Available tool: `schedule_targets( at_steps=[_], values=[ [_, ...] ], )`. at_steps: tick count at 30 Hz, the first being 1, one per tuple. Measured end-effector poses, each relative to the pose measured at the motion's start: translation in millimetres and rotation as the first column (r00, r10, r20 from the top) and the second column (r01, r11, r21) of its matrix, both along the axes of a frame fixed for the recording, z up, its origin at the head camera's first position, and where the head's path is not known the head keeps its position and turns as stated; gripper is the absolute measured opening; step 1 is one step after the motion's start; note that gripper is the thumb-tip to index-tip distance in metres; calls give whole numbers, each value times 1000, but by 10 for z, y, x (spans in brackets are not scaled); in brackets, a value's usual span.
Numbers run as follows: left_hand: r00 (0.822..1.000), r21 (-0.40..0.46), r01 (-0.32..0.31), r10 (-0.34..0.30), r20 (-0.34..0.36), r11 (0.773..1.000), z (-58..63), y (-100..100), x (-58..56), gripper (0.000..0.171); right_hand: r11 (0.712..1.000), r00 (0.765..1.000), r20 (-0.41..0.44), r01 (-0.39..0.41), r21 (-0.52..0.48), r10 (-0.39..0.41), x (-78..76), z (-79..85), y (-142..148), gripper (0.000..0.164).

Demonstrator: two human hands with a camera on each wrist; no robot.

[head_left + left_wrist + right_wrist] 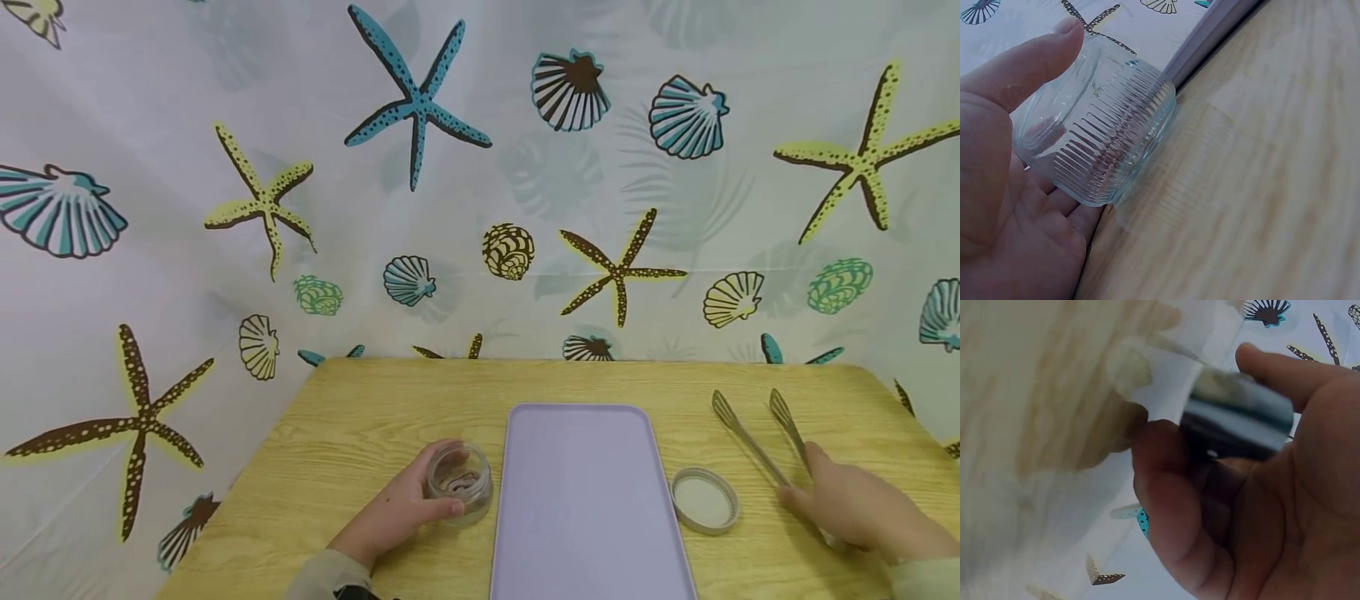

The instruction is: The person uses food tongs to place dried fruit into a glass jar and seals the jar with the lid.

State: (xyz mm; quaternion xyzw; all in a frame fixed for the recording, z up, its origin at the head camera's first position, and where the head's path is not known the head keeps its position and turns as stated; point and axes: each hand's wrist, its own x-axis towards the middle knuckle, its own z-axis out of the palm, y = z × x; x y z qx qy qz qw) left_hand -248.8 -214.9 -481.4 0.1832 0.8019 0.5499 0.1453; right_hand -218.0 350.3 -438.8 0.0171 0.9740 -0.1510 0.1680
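My left hand (pixel 405 507) holds a clear glass jar (pixel 480 498) from its left side, thumb toward the front and fingers round the back. The jar is open at the top, and a small brownish-pink content (pixel 461 482) lies inside. Vertical ribs mark the jar's glass wall (pixel 1110 131) in the left wrist view, close over the wood. On the right, my right hand (pixel 855 504) grips metal tongs (pixel 761 454) near their closed end. Their two slotted tips point away from me and stand apart. The tongs' shiny end (pixel 1238 419) shows blurred in the right wrist view.
Between the hands lies a pale lilac rectangular tray (pixel 588 508). A round lid (pixel 705 502) rests beside the tray's right edge. Everything is on a wood-grain table (pixel 360 408), with a curtain (pixel 480 175) of starfish and shells behind and at the sides.
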Motion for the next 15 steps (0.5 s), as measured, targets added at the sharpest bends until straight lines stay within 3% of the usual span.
schedule_targets(
  at_steps=[6, 10, 15],
  values=[
    [1000, 8, 7, -7, 11, 1000, 0, 2, 12, 79, 998, 1000, -15, -11, 64, 12, 8, -3, -22, 119],
    [1000, 10, 12, -12, 8, 1000, -3, 0, 0, 80, 993, 993, -112, -17, 116, 30, 22, 43, -57, 112],
    [1000, 12, 7, -7, 10, 1000, -3, 2, -1, 81, 990, 966, -242, -53, 134, 85, 39, 108, -156, 102]
  ],
)
